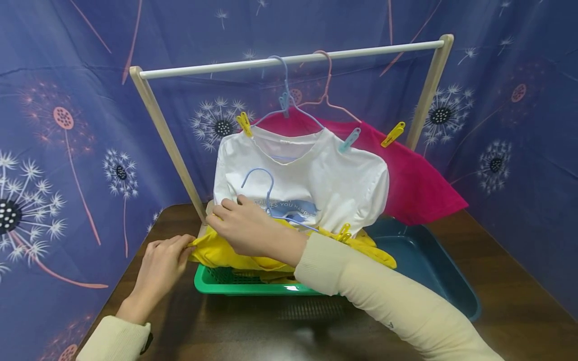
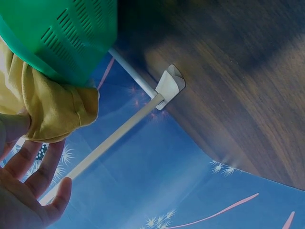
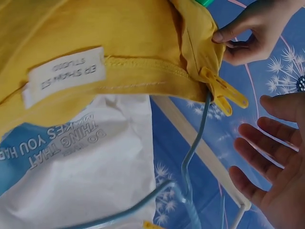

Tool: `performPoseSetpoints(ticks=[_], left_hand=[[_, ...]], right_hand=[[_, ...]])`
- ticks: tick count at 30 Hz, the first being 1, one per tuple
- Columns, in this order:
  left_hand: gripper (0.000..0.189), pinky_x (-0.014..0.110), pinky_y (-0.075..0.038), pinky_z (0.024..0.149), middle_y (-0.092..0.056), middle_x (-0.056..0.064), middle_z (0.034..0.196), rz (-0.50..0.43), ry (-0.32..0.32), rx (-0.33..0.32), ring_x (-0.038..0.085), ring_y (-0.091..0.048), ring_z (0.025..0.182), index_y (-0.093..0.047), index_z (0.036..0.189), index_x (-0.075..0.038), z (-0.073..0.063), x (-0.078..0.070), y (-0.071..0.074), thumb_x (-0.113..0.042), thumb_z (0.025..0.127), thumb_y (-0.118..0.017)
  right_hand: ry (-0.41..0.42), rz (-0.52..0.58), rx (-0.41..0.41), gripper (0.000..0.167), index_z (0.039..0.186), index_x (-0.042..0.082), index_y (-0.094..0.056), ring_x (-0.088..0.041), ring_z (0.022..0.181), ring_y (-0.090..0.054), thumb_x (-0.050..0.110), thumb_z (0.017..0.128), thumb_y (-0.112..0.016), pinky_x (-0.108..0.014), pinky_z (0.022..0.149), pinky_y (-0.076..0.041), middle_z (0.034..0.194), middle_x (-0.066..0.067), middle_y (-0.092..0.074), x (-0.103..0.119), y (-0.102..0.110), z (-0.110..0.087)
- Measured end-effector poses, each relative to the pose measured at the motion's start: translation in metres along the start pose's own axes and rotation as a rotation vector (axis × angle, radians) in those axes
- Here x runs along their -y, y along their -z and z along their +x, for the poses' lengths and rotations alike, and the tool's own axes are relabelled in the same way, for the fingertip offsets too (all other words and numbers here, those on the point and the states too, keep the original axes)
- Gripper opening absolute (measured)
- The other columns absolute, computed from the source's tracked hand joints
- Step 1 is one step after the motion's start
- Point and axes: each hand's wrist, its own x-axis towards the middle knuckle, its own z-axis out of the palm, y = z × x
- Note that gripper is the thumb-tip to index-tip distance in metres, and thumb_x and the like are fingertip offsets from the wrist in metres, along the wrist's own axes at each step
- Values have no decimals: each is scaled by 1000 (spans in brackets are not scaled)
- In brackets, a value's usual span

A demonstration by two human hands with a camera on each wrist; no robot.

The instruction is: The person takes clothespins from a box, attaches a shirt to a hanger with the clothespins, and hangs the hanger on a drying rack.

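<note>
A yellow garment (image 1: 226,250) with a white label (image 3: 66,74) lies over the green basket (image 1: 253,289). My left hand (image 1: 162,260) pinches its edge at the left between thumb and fingers. A blue hanger (image 3: 193,152) runs into the garment, and a yellow clothespin (image 3: 221,90) grips the cloth at that hanger's end. Beside this clothespin, my right hand (image 3: 279,157) has its fingers spread apart, touching nothing in the right wrist view. Another yellow clothespin (image 1: 344,233) sits at the garment's other side.
Behind, a white T-shirt (image 1: 289,175) and a magenta garment (image 1: 420,185) hang from a rack's white rail (image 1: 384,50) on hangers with clothespins. A dark blue tray (image 1: 451,276) lies to the right on the wooden table (image 1: 226,331). The rack's left post (image 1: 169,140) stands near both hands.
</note>
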Motion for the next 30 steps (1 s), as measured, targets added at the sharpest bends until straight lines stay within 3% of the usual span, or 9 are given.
performPoseSetpoints(ticks=[8, 13, 18, 30], left_hand=[[14, 50, -41, 73, -67, 4, 77, -2, 2, 1, 25, -64, 68, -64, 87, -12, 0, -1, 1, -5, 76, -70], [14, 50, -41, 73, -67, 4, 77, 1, 0, -4, 25, -64, 67, -64, 87, -11, 0, -1, 1, -5, 75, -71], [15, 50, -41, 73, -67, 4, 77, 2, 0, -3, 25, -63, 68, -64, 88, -11, -1, -2, 2, -6, 75, -71], [15, 50, -41, 72, -67, 3, 76, -1, 2, -10, 25, -63, 67, -65, 87, -13, -2, -1, 2, -7, 75, -71]], right_hand=[[-22, 3, -74, 16, 99, 17, -57, -15, 85, -55, 19, 88, -46, -27, 68, -42, 88, 5, -59, -14, 6, -24], [-44, -6, -88, 13, 96, 16, -58, -15, 84, -54, 19, 89, -47, -27, 68, -41, 87, 4, -59, -24, 9, -44], [-86, 11, -70, 17, 99, 14, -57, -16, 89, -54, 26, 86, -58, -28, 73, -43, 96, 2, -60, -38, 10, -66], [-304, 221, 1, 34, 107, 13, -58, -18, 87, -53, 28, 78, -70, -31, 78, -45, 95, 0, -63, -70, 13, -126]])
